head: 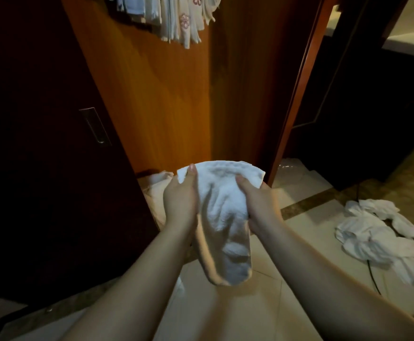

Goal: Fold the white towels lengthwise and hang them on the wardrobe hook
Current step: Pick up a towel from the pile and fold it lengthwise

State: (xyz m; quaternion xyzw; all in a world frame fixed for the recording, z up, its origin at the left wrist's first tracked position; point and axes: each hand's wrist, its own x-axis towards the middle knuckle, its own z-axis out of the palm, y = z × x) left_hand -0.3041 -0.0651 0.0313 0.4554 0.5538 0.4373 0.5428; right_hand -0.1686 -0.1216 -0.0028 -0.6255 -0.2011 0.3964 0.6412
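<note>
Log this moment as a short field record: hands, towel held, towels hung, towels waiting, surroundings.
left hand: left hand grips the held towel's upper left corner
right hand: right hand grips its right edge
held towel: white towel bunched, lower end hanging between the forearms
hung: hanging towels against the wardrobe panel
waiting: towel pile on the floor, at right

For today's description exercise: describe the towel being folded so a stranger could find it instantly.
Start at the orange wooden wardrobe panel. Below it, both hands meet, and between them hangs the white towel. Unlike the crumpled pile on the floor, it is held up.
</note>
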